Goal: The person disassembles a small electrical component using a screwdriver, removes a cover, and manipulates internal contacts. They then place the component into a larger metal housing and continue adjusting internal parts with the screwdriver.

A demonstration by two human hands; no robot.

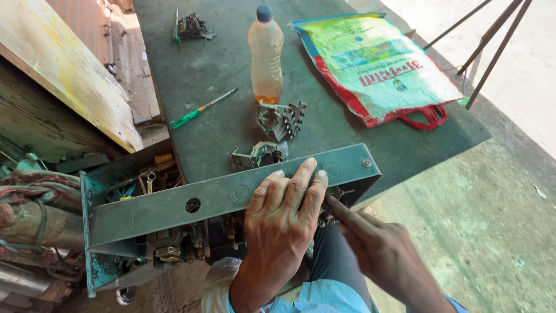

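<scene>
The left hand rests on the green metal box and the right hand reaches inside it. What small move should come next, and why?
Probably keep the left hand pressing on the top of the open green metal box while the right hand pushes its fingers slightly deeper toward the metal parts inside. The box sits partly over the table edge, and the right fingertips are only just inside the opening.

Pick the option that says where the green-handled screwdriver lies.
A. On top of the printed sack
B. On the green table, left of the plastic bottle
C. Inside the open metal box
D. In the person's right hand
B: the green-handled screwdriver lies flat on the green table, left of the plastic bottle, away from both hands.
</scene>
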